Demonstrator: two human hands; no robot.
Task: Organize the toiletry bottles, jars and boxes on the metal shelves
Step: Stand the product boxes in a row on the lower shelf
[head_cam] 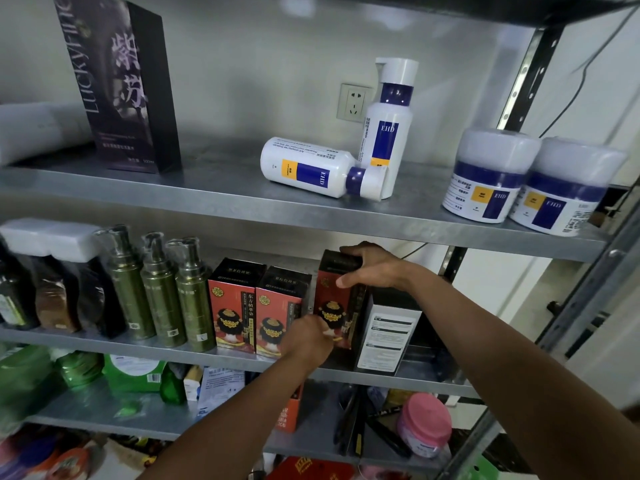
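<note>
Spanning the frame, the metal shelves (207, 199) carry toiletries on several tiers, some sorted and some not. On the upper tier a tall dark box (121, 88) stands at the left, set back toward the wall. At the far right, two white jars (488, 181) sit side by side and touching, close to the front edge. Between them, one white pump bottle (388, 133) stands upright. A second white bottle (304, 168) lies on its side with its cap against the first, and looks yet to be stood up.

On the tier below, three green pump bottles (159, 292) form a neat row at the front. Next come two red boxes (233, 306), faces forward and flush against each other.

A third red box (337, 299) stands a small gap to their right, just beside a white-and-black box (384, 334). It is the item in hand, apparently being squared up to join the matching pair. The right hand (374, 266) grips its top, fingers draped over the lid and thumb on the front face, a hold suited to turning or sliding it. The left hand (308, 337) is curled at the box's lower front. Whether it pinches the box or only steadies it cannot be told from this angle.
</note>
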